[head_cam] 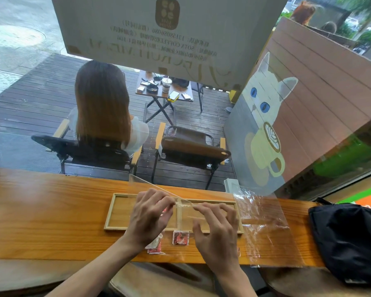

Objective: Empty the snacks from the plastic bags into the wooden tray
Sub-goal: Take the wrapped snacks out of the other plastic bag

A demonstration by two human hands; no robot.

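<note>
A shallow wooden tray (120, 213) with two compartments lies on the wooden counter in front of me. Above its middle divider, my left hand (150, 215) and my right hand (216, 230) both pinch a clear plastic bag (183, 203), whose top corner sticks up toward the window. Red and white snack packets show at its lower end: one (181, 237) just below the tray's front rim, another (154, 246) beside my left wrist. A second clear plastic bag (266, 230) lies flat on the counter to the right, partly over the tray's right end.
A black bag (347, 239) rests at the counter's right end. The counter (41, 211) runs along a window. Beyond the glass a person sits in a chair on a wooden deck, with an empty chair and a small folding table nearby.
</note>
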